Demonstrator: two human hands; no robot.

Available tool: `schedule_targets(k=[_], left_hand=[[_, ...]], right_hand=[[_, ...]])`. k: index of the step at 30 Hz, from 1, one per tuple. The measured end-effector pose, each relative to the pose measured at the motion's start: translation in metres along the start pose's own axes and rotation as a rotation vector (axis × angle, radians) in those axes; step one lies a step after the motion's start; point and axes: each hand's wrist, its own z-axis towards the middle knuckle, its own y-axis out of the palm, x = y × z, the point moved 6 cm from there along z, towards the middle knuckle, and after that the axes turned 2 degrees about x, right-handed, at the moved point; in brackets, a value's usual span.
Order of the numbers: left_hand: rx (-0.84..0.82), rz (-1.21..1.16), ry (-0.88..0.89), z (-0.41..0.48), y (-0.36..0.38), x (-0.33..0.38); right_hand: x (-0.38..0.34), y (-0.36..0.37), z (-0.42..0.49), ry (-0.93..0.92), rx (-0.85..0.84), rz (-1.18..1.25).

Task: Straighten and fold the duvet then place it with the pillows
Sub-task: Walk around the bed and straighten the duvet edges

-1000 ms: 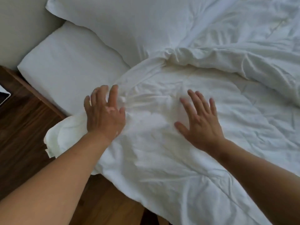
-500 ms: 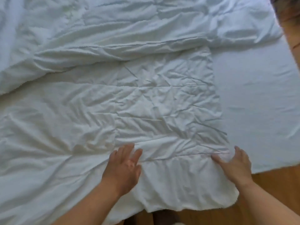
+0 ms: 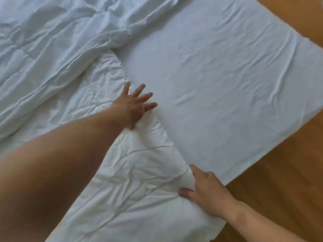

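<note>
A white, creased duvet (image 3: 57, 55) covers the left half of the bed, with one layer folded over another. Its right edge runs diagonally from the middle down to the bottom. My left hand (image 3: 133, 106) lies flat on that edge, fingers spread, reaching onto the sheet. My right hand (image 3: 203, 193) pinches a bunched fold of the duvet edge between thumb and fingers near the bed's front side. No pillows are in view.
The bare white fitted sheet (image 3: 218, 81) covers the mattress on the right. Wooden floor (image 3: 283, 175) shows past the mattress corner at right, bottom right and top right.
The view has swung from the pillow end to the duvet's far edge. My left hand has reached forward along that edge, and my right hand has closed on the duvet edge.
</note>
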Motion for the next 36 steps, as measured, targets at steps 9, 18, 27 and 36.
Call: schedule_targets(k=[9,18,27,36], left_hand=[[0.192,-0.117,0.238,0.106,-0.106,0.114],[0.215,-0.399,0.261,0.127,-0.132,0.126],[0.379,-0.655,-0.269,0.037,-0.047,0.156],[-0.241,-0.795,-0.129,-0.163,0.045,0.252]], right_hand=[[0.174,-0.087,-0.028,0.316,0.151,0.165],[0.212,-0.075,-0.011,0.359,0.152,0.293],[0.241,-0.052,-0.016,0.414,0.158,0.216],[0.211,-0.053,-0.156,0.536,0.118,0.092]])
